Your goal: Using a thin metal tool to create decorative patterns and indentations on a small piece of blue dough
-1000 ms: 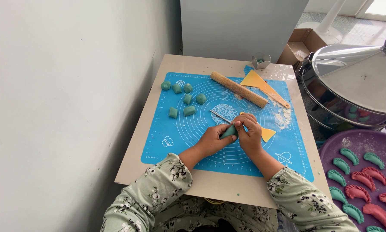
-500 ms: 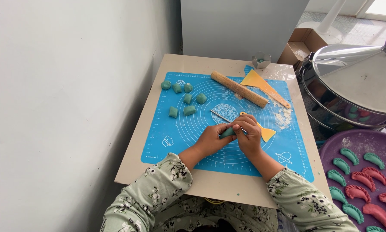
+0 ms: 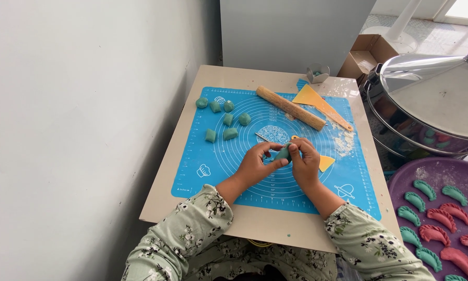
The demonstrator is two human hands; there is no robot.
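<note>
While seated at the small table [image 3: 255, 229], a person pinched a teal dough piece [image 3: 283, 152] between the left hand [image 3: 257, 165] and right hand [image 3: 305, 162], both closed on it above the blue mat [image 3: 213, 156]. Pressed too hard, the soft wrapper looked likely to tear.

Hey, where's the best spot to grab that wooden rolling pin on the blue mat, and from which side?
Probably around the middle of the rolling pin, coming straight down from above. It lies flat and diagonal on the blue mat, so fingers should close across its narrow width. The yellow scraper sits close on its far side, so the near side looks freer.
</note>
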